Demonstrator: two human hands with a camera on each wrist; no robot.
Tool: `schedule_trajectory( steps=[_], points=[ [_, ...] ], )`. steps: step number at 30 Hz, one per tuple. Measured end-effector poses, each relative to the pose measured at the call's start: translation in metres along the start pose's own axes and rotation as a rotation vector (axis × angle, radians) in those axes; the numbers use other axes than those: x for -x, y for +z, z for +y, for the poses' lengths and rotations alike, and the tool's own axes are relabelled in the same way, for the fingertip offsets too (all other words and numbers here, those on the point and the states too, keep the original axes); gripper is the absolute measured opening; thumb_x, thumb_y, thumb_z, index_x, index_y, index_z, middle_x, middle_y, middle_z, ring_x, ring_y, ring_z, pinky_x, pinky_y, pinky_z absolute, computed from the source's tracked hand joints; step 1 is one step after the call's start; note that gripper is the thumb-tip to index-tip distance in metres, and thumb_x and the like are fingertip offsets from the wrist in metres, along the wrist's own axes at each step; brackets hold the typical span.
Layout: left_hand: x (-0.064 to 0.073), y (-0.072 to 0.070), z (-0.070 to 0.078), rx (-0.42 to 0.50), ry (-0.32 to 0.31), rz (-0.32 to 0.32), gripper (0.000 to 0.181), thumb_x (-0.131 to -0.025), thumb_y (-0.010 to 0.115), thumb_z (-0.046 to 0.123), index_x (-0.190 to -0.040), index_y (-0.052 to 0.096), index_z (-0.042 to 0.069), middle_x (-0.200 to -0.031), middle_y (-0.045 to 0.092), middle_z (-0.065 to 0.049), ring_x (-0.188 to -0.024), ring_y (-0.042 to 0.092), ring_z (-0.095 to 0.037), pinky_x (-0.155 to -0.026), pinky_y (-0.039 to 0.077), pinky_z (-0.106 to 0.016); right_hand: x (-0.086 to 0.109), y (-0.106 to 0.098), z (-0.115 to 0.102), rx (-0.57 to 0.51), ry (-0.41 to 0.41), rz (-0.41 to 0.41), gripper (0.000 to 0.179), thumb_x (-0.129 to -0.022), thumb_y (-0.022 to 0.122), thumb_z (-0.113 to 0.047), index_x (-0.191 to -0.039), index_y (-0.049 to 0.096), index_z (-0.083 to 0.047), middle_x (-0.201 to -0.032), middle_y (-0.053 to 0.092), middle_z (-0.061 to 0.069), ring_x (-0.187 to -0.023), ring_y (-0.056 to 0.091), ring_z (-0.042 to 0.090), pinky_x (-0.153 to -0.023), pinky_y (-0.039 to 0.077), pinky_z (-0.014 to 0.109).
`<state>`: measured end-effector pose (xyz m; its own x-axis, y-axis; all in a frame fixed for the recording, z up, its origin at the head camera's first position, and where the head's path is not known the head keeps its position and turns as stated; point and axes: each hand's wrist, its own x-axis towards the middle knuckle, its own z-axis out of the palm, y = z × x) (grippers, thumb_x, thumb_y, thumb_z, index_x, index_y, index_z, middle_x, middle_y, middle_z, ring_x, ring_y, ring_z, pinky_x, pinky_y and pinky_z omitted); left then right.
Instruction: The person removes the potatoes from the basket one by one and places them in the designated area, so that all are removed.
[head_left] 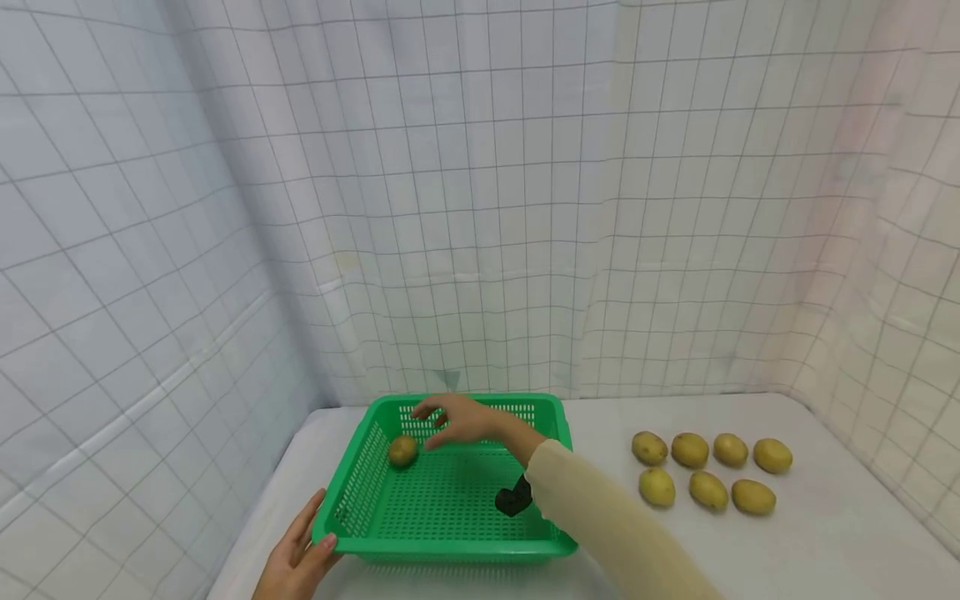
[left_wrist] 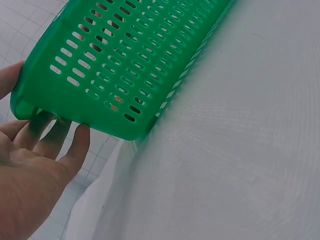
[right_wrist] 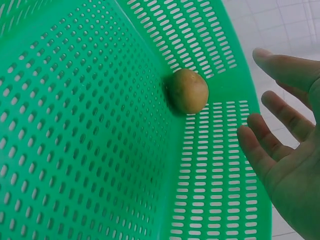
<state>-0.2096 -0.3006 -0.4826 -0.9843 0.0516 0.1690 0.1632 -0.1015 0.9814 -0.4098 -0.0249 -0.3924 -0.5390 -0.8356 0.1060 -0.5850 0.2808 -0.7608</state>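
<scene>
A green plastic basket (head_left: 450, 547) with slotted walls sits on the white-covered table. At its near left corner, my left hand (head_left: 296, 554) grips the rim, thumb on top and fingers bent against the outer wall, as the left wrist view also shows. One potato (head_left: 402, 451) lies inside, in the far left corner. Over the far part of the basket hovers my right hand (head_left: 457, 419), its fingers spread and loosely bent, holding nothing. In the right wrist view that potato (right_wrist: 189, 91) rests in the corner, apart from the fingertips (right_wrist: 248, 135).
To the right of the basket, several potatoes (head_left: 690, 450) lie on the table in two rows. A black device (head_left: 513, 497) shows beside the right forearm, over the basket floor. White sheets with a grid pattern (head_left: 525, 208) enclose the table at the back and sides.
</scene>
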Motion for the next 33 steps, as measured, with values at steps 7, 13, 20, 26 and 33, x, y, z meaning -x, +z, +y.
schedule_trajectory(
  steps=[7, 13, 20, 26, 33],
  points=[
    [-0.001, -0.003, -0.003, 0.019, 0.003, -0.005, 0.081, -0.107, 0.055, 0.005, -0.161, -0.005, -0.009, -0.132, 0.050, 0.032, -0.116, 0.058, 0.003, -0.090, 0.053, -0.027, -0.018, 0.011, 0.004, 0.010, 0.011, -0.003, 0.056, -0.097, 0.075, -0.009, -0.148, 0.052, -0.002, -0.147, 0.054, 0.016, -0.132, 0.052, 0.036, -0.098, 0.048, 0.029],
    [-0.001, -0.005, -0.006, 0.019, -0.027, 0.024, 0.083, -0.107, 0.056, 0.006, -0.161, -0.005, -0.008, -0.130, 0.051, 0.031, -0.115, 0.058, 0.002, -0.090, 0.054, -0.028, -0.037, 0.026, 0.014, 0.015, 0.038, -0.038, 0.057, -0.097, 0.074, -0.007, -0.150, 0.052, -0.006, -0.150, 0.052, 0.007, -0.137, 0.049, 0.029, -0.103, 0.045, 0.029],
    [-0.002, 0.000, -0.007, -0.024, -0.085, 0.101, 0.086, -0.104, 0.062, 0.012, -0.164, 0.002, -0.004, -0.141, 0.041, 0.011, -0.112, 0.060, 0.001, -0.091, 0.054, -0.030, -0.046, 0.038, 0.024, 0.146, 0.080, -0.076, 0.064, -0.094, 0.079, -0.012, -0.152, 0.052, -0.011, -0.152, 0.050, 0.003, -0.138, 0.047, 0.019, -0.106, 0.042, 0.029],
    [0.000, 0.002, -0.006, -0.037, -0.096, 0.122, 0.085, -0.103, 0.062, 0.011, -0.164, 0.004, -0.003, -0.143, 0.034, -0.001, -0.112, 0.060, 0.000, -0.090, 0.054, -0.031, -0.049, 0.047, 0.031, 0.201, 0.111, -0.104, 0.067, -0.093, 0.082, -0.013, -0.153, 0.052, -0.013, -0.152, 0.050, 0.004, -0.137, 0.046, 0.017, -0.104, 0.043, 0.029],
    [-0.001, 0.003, -0.005, -0.040, -0.130, 0.133, 0.086, -0.104, 0.062, 0.014, -0.165, 0.003, -0.001, -0.158, 0.018, -0.025, -0.110, 0.060, 0.001, -0.091, 0.053, -0.031, -0.049, 0.053, 0.033, 0.257, 0.066, -0.073, 0.048, -0.089, 0.084, -0.010, -0.134, 0.068, -0.014, -0.134, 0.057, -0.001, -0.118, 0.055, 0.011, -0.092, 0.048, 0.025]
  ],
)
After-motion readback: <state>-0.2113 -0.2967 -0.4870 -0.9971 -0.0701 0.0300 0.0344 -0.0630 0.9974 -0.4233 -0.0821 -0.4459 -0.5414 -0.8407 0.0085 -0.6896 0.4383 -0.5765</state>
